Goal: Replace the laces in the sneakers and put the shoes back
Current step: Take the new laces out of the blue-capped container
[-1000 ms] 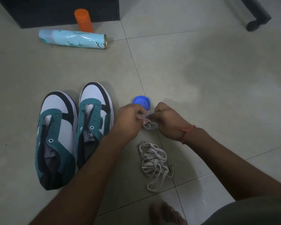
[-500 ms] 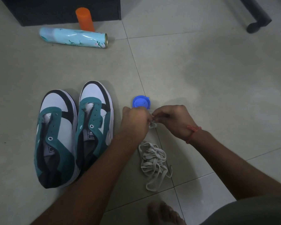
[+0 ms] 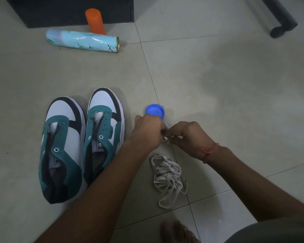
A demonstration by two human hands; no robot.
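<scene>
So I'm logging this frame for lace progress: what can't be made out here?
- Head view: what the left hand and right hand pinch; the fingers cover all but a pale scrap.
- Blue cap: near edge hidden behind the left hand.
- Print on the lying can: too small.
- Lace pile: how many laces, too tangled.

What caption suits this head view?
Both hands, left and right, pinch a lace beside two unlaced sneakers.
</scene>
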